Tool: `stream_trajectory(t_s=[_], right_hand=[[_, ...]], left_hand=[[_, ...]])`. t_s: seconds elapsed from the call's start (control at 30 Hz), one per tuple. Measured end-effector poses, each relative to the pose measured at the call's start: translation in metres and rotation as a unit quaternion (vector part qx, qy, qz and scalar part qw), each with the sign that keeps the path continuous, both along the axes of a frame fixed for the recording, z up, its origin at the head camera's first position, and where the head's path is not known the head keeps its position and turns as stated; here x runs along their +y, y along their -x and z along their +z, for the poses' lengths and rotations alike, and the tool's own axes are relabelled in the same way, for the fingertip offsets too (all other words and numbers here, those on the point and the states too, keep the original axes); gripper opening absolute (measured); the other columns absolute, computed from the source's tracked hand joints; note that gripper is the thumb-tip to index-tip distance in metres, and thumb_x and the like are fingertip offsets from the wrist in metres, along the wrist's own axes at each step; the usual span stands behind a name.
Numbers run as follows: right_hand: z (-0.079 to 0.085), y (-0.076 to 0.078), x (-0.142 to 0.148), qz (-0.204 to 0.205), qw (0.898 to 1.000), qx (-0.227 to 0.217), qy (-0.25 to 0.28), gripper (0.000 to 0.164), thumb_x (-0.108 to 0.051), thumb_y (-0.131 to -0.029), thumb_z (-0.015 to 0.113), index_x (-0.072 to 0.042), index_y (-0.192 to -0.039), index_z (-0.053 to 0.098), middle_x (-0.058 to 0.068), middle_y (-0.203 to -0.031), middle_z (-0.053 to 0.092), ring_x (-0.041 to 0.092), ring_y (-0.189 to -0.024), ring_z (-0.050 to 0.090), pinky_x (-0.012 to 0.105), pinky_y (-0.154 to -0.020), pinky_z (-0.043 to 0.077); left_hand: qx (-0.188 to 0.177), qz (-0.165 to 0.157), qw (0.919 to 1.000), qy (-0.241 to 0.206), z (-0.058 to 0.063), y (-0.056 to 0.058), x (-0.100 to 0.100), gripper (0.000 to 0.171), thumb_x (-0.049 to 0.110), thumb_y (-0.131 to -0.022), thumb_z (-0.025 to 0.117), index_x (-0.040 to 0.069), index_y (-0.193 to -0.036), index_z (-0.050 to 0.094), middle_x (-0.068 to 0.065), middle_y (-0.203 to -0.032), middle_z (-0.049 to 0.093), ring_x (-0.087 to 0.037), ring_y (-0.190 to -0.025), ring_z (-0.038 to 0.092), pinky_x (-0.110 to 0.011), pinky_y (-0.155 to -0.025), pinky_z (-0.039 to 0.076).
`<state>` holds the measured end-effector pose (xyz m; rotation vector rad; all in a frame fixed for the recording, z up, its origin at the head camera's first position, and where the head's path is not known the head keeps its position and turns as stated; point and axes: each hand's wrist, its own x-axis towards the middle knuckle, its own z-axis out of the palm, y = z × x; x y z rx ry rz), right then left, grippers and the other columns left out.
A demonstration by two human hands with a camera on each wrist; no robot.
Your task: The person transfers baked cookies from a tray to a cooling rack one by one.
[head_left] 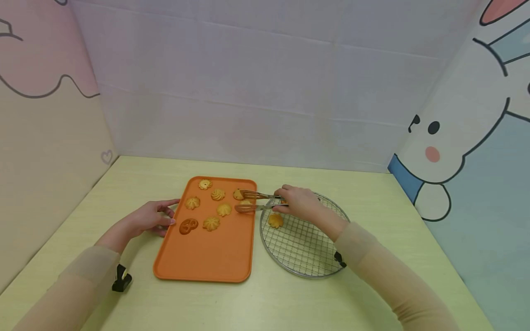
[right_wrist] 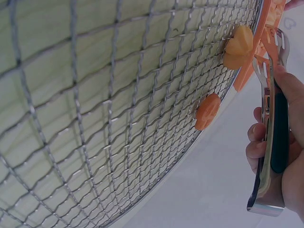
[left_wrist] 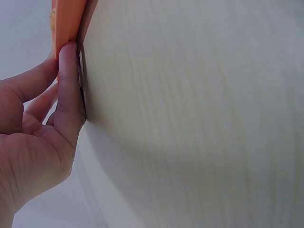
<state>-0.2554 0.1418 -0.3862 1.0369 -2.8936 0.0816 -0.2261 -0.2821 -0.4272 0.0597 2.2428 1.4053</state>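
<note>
An orange tray [head_left: 207, 257] bears several baked cookies, among them a brown pretzel-shaped one [head_left: 188, 226] and a yellow swirled one [head_left: 218, 194]. At its left edge my left hand [head_left: 151, 218] rests its fingertips against the rim, as the left wrist view [left_wrist: 42, 114] also shows. My right hand [head_left: 302, 202] grips metal tongs [right_wrist: 270, 142] with a dark green handle. Their tips stand apart over the tray's right side, close to a round cookie [head_left: 238, 194]; another cookie [head_left: 245, 202] lies between them. Whether the tips touch either cookie, I cannot tell.
Right of the tray stands a round wire rack [head_left: 306, 248]. On it lie a yellow flower-shaped cookie [head_left: 275, 220] and an orange-brown one [right_wrist: 207, 111] near the rim. Walls with cartoon prints [head_left: 432, 138] border the pale wooden table [head_left: 285, 303].
</note>
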Motion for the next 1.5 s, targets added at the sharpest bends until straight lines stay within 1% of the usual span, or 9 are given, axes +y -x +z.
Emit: stream_trajectory(t_s=[0.2,0.37,0.57,0.63,0.8,1.0,1.13,1.27,1.5], right_hand=[[0.006,-0.001,-0.002,0.006,1.000,0.005,-0.007,0.045,-0.043,-0.088,0.063,-0.010,-0.118,0.064,0.005,-0.096,0.061,0.013,-0.067,0.056,0.025,-0.049,0.043],[0.012,-0.001,-0.004,0.016,0.999,0.016,-0.025,0.042,-0.042,-0.087,0.065,-0.011,-0.114,0.066,0.003,-0.092,0.060,0.013,-0.067,0.057,0.025,-0.050,0.046],[0.017,-0.002,-0.007,0.023,0.999,-0.005,-0.032,0.039,-0.040,-0.088,0.064,-0.010,-0.113,0.067,0.004,-0.095,0.062,0.014,-0.072,0.059,0.026,-0.054,0.049],[0.017,-0.002,-0.008,0.024,0.999,-0.014,-0.029,0.039,-0.040,-0.089,0.063,-0.010,-0.113,0.066,0.004,-0.096,0.062,0.014,-0.073,0.059,0.027,-0.054,0.049],[0.014,-0.004,-0.008,0.023,0.999,-0.021,-0.019,0.039,-0.040,-0.090,0.061,-0.010,-0.114,0.066,0.003,-0.095,0.062,0.012,-0.072,0.058,0.025,-0.054,0.047],[0.010,-0.007,-0.004,0.032,0.999,-0.004,-0.010,0.038,-0.040,-0.091,0.059,-0.011,-0.114,0.066,0.001,-0.091,0.060,0.011,-0.068,0.056,0.023,-0.051,0.043],[0.007,-0.007,-0.003,0.043,0.999,0.018,-0.009,0.037,-0.041,-0.091,0.059,-0.011,-0.112,0.066,-0.001,-0.088,0.058,0.010,-0.066,0.055,0.022,-0.049,0.042],[0.004,-0.007,-0.002,0.048,0.998,0.030,-0.009,0.037,-0.041,-0.091,0.059,-0.012,-0.112,0.067,-0.001,-0.088,0.058,0.010,-0.065,0.055,0.021,-0.049,0.042],[0.005,-0.006,-0.002,0.045,0.999,0.019,-0.004,0.037,-0.041,-0.092,0.058,-0.012,-0.113,0.067,0.000,-0.090,0.060,0.010,-0.067,0.056,0.021,-0.049,0.042]], left_hand=[[-0.002,0.001,1.0000,0.001,0.000,0.001,0.000,0.075,0.005,-0.089,0.063,0.004,-0.150,0.021,-0.015,-0.107,0.044,-0.015,-0.076,0.057,-0.035,-0.063,0.058],[-0.006,0.002,1.0000,0.003,0.001,0.000,0.000,0.075,0.005,-0.089,0.063,0.004,-0.150,0.020,-0.014,-0.107,0.044,-0.015,-0.077,0.058,-0.034,-0.063,0.057],[-0.007,0.000,1.0000,0.002,0.003,-0.001,0.001,0.075,0.006,-0.089,0.063,0.005,-0.150,0.020,-0.014,-0.107,0.043,-0.015,-0.077,0.057,-0.034,-0.063,0.057],[-0.007,0.000,1.0000,0.001,0.003,-0.002,0.001,0.075,0.006,-0.089,0.063,0.005,-0.150,0.020,-0.014,-0.108,0.043,-0.015,-0.077,0.057,-0.034,-0.063,0.057],[-0.006,-0.001,1.0000,0.001,0.004,-0.003,0.001,0.075,0.005,-0.089,0.063,0.004,-0.150,0.020,-0.014,-0.108,0.043,-0.015,-0.077,0.057,-0.034,-0.063,0.057],[-0.003,0.001,1.0000,0.004,0.008,-0.006,0.003,0.074,0.005,-0.089,0.062,0.004,-0.150,0.020,-0.015,-0.108,0.043,-0.016,-0.077,0.058,-0.035,-0.064,0.058],[-0.007,0.000,1.0000,0.004,0.008,-0.006,0.003,0.075,0.005,-0.089,0.062,0.005,-0.150,0.020,-0.015,-0.107,0.043,-0.015,-0.077,0.058,-0.035,-0.064,0.058],[-0.006,-0.001,1.0000,0.004,0.008,-0.005,0.003,0.075,0.005,-0.089,0.063,0.004,-0.150,0.020,-0.015,-0.108,0.043,-0.016,-0.075,0.058,-0.035,-0.064,0.058],[-0.006,-0.001,1.0000,0.002,0.008,-0.004,0.002,0.075,0.004,-0.089,0.062,0.005,-0.150,0.019,-0.016,-0.107,0.043,-0.016,-0.074,0.058,-0.035,-0.064,0.058]])
